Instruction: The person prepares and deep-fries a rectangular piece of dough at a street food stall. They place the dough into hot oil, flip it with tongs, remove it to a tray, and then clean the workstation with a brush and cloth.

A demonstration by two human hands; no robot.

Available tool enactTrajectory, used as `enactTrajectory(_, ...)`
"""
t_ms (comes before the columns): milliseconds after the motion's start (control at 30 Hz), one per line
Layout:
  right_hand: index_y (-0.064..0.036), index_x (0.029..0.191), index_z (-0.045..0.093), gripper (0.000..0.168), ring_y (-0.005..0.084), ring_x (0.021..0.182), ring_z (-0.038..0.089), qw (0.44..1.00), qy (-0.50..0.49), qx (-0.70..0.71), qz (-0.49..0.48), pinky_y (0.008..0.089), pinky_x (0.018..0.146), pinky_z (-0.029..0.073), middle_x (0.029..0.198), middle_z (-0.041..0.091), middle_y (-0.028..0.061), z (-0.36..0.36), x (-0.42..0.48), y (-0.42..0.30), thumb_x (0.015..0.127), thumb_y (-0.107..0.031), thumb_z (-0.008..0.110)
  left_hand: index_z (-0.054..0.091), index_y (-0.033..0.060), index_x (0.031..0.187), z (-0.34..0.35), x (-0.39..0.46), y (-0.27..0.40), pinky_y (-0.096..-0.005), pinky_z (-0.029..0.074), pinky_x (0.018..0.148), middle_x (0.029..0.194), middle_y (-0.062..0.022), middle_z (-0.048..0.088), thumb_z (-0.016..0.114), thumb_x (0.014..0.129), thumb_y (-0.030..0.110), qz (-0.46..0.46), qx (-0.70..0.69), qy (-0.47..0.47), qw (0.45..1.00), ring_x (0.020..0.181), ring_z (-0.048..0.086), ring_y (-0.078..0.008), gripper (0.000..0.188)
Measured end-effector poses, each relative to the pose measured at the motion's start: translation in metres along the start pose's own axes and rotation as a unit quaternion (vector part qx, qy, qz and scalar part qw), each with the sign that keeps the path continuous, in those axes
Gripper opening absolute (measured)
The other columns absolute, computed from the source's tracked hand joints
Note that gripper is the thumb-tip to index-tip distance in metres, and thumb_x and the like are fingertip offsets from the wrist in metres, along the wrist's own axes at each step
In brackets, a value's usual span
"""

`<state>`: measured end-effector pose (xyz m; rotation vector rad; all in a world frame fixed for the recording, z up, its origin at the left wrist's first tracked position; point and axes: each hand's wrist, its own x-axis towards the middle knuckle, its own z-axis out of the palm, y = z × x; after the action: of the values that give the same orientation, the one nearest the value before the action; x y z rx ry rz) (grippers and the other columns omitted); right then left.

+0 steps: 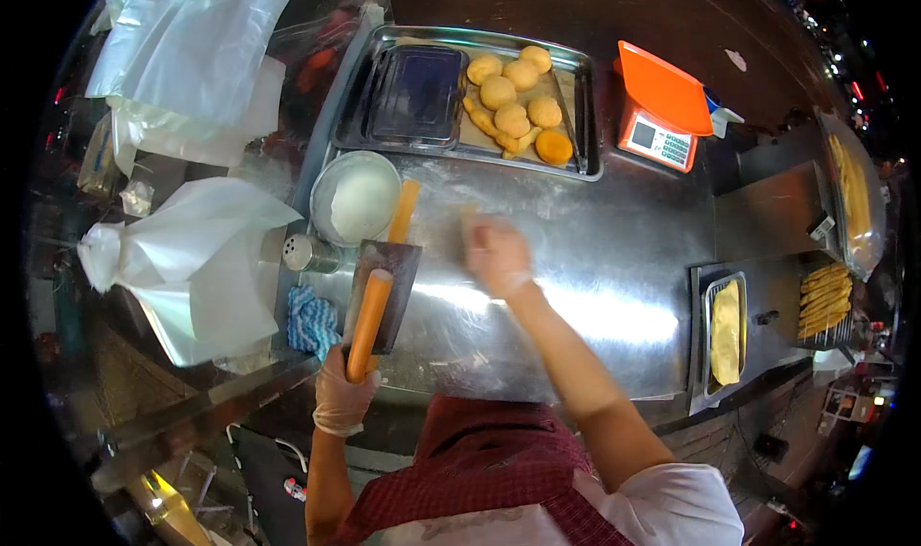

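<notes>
My left hand [347, 395], in a clear glove, is closed around the lower end of a dough cutter with a dark rectangular metal blade [403, 280] and a round orange-brown handle [369, 323]. A light wooden rod [405, 211], apparently a rolling pin, runs behind the blade. My right hand [501, 254] is over the steel worktop [575, 229], blurred by motion, a glove edge at its wrist. A tan blur [469, 222] shows by its fingers; whether the hand holds it is unclear. A bowl of white powder [363, 204] sits left of the rod.
At the back, a metal tray [586, 168] holds round buns and a dark lidded container [417, 92]. An orange scale [662, 125] stands right of it. A shaker [309, 253], a blue-white cloth [313, 323] and plastic bags [209, 251] are left. Right, a small tray [707, 359] holds dough [725, 334].
</notes>
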<state>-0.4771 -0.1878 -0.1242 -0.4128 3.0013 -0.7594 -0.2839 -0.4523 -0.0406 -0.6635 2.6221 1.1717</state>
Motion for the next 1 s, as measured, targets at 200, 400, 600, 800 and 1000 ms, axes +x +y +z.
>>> enactTrajectory(200,-0.007,0.127,0.064,0.036,0.0323,0.117,0.066,0.927,0.009,-0.207,0.314,0.043,0.095,0.056,0.134,0.061,0.0205,-0.062,-0.018,0.17,0.101,-0.032,0.057,0.059,-0.002,0.116,-0.026,0.012,-0.025,-0.0395,0.056,0.077,0.095,-0.0168,0.069,0.078,0.078,0.014,0.003,-0.057,-0.03,0.998,0.083,0.07,-0.0261,0.045)
enactTrajectory(400,-0.017,0.119,0.07,0.032,0.0319,0.11,0.068,0.979,-0.016,-0.115,0.17,0.0429,0.097,0.054,0.123,0.066,0.0151,0.05,0.065,0.043,0.089,-0.028,0.07,0.061,-0.002,0.116,-0.033,0.004,-0.037,-0.0386,0.056,0.077,0.096,-0.016,0.07,0.08,0.079,0.016,0.004,-0.079,-0.044,0.996,0.084,0.07,-0.0256,0.045)
enactTrajectory(600,-0.021,0.114,0.072,0.031,0.0363,0.105,0.066,0.993,-0.009,0.107,-0.041,0.046,0.091,0.054,0.114,0.065,0.0172,0.022,0.071,-0.068,0.086,-0.009,0.066,0.061,-0.0015,0.116,-0.043,0.003,-0.043,-0.0392,0.056,0.079,0.098,-0.0165,0.07,0.081,0.078,0.014,0.062,-0.053,-0.044,0.996,0.087,0.07,-0.0268,0.046)
enactTrajectory(800,-0.018,0.11,0.072,0.026,0.0381,0.106,0.063,0.999,-0.021,-0.024,-0.026,0.0452,0.092,0.052,0.111,0.064,0.0172,0.045,0.112,0.006,0.085,-0.014,0.07,0.06,-0.0012,0.116,-0.044,0.006,-0.031,-0.0417,0.056,0.078,0.098,-0.0177,0.07,0.081,0.077,0.014,0.043,-0.097,-0.073,0.992,0.088,0.071,-0.0296,0.047)
enactTrajectory(1000,-0.015,0.113,0.072,0.025,0.0358,0.111,0.062,0.989,-0.069,0.128,-0.029,0.0452,0.096,0.051,0.111,0.066,0.0172,0.006,0.047,-0.028,0.088,-0.018,0.069,0.06,-0.0012,0.117,-0.031,0.008,-0.056,-0.0416,0.056,0.075,0.093,-0.0173,0.07,0.081,0.074,0.015,0.041,-0.082,-0.041,0.995,0.081,0.071,-0.0305,0.05)
